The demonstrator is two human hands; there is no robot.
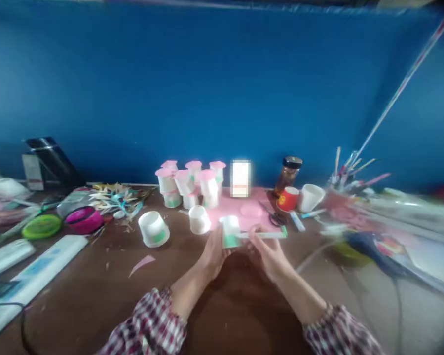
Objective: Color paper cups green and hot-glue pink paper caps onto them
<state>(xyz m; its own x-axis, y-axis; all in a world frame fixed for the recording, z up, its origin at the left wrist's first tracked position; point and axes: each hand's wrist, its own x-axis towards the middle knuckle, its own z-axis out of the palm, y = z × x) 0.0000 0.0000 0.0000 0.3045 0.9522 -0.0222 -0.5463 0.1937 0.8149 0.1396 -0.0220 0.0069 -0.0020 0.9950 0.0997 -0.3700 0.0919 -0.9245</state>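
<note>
blue wall (222,88), brown tabletop (111,305)

The only view comes from a camera worn on the person's head, facing forward and down over the brown worktop (222,305) to the blue wall (192,88); both forearms enter at the bottom edge, closer than the cups (199,219).

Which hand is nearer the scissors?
Right: the right hand is just on the near-left side of the scissors; the left hand is farther left, holding a green-banded cup.
</note>
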